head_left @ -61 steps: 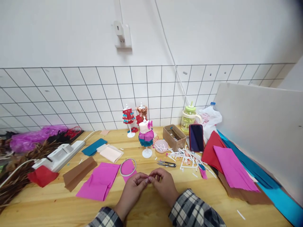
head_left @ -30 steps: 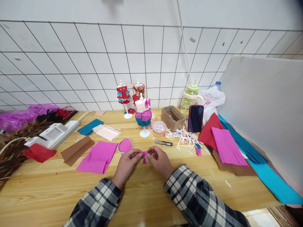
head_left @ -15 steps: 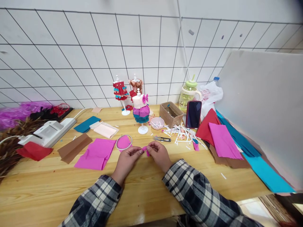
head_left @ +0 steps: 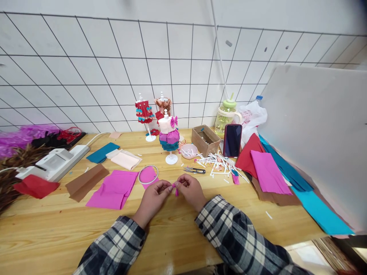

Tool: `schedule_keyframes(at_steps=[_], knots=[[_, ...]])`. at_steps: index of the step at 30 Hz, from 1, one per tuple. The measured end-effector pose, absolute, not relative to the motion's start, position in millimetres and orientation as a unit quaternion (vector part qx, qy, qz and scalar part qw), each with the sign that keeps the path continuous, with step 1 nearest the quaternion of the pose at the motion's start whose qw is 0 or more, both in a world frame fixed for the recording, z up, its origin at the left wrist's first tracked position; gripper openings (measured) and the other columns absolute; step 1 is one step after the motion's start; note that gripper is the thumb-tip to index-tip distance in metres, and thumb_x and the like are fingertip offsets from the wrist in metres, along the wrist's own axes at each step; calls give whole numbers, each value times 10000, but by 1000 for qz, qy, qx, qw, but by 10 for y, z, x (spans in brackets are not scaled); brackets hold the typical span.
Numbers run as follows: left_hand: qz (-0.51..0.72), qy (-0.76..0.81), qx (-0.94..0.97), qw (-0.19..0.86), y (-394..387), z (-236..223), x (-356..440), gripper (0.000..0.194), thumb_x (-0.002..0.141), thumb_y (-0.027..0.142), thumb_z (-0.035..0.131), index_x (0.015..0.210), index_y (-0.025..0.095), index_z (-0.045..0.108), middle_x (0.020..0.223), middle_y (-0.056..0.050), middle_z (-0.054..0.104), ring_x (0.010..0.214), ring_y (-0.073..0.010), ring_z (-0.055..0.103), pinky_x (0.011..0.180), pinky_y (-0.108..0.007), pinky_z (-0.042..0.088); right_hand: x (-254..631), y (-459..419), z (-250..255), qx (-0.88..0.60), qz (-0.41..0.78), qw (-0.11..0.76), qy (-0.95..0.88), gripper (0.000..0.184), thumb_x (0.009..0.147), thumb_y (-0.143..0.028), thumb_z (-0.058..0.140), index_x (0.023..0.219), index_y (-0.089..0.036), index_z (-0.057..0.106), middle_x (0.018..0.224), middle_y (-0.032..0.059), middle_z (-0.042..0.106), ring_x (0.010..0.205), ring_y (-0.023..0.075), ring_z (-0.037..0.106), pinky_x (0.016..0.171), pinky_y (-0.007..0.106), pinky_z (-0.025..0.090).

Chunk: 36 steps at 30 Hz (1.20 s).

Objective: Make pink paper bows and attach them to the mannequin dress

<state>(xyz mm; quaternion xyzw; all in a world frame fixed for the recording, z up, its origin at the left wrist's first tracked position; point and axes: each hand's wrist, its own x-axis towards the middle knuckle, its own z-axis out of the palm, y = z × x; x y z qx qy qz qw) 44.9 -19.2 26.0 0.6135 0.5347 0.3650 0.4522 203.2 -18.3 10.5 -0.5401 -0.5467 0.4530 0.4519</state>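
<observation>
Between my two hands is a small gathered piece of magenta crepe paper [head_left: 176,191], its loose end hanging down. My left hand [head_left: 155,197] pinches one side of it between thumb and forefinger. My right hand [head_left: 190,190] pinches the other side, fingertips almost touching the left ones. Just beyond my left hand, a pale ring [head_left: 139,178] lies over a magenta paper piece [head_left: 148,175]. Thread snips [head_left: 195,170] rest behind my right hand. A small mannequin [head_left: 169,136] in a pink, magenta and teal paper dress, with a magenta bow, stands farther back.
Left lie a magenta sheet [head_left: 113,190], a brown sheet [head_left: 87,182] and a power strip [head_left: 57,164]. White paper scraps [head_left: 219,162], a cardboard box [head_left: 205,140], a pink bowl [head_left: 189,151], a phone [head_left: 232,140] and a drink bottle [head_left: 226,117] stand right of the mannequin. Coloured sheets [head_left: 271,172] pile up farther right.
The magenta paper's loose end now hangs lower and shows more below my fingers. Both hands still pinch it in nearly the same place. The view has shifted slightly.
</observation>
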Motion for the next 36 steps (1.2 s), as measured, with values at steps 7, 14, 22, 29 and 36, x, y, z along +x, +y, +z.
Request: schedule_keyframes(at_steps=[7,14,22,29,36], knots=[[369,517,617,464,-193,272,455,309,767,461,632,873,174,680,831,-55,709,783,-205,645,725,-296,512,2038,-137,68,-534,458,495,-509,201,752,-369,632,777,-171,649,690,3,651,584,116,526,566,237,440],[357,483,667,441,-191,252,437,208,728,391,690,718,187,732,848,-80,717,847,-222,642,820,-321,494,2060,-186,167,-513,459,484,-541,236,757,-355,652,908,-175,676,766,9,655,596,106,524,578,232,445],[402,571,547,461,-169,290,408,393,688,461,711,954,176,759,993,-72,758,963,-272,670,899,-389,501,2040,-229,162,-490,517,431,-555,213,761,-321,636,903,-168,680,756,15,647,586,108,542,496,215,451],[394,557,556,475,-203,298,453,389,693,485,708,911,169,767,925,-65,768,892,-254,680,845,-351,512,2000,-247,156,-461,604,433,-485,273,730,-394,648,866,-158,640,697,-5,606,515,101,559,344,165,406],[386,568,569,452,-221,354,445,325,692,461,715,782,151,750,773,-53,748,723,-193,640,689,-269,483,2104,-207,173,-464,593,436,-493,216,718,-375,649,770,-173,591,612,-49,520,416,63,452,336,174,367]])
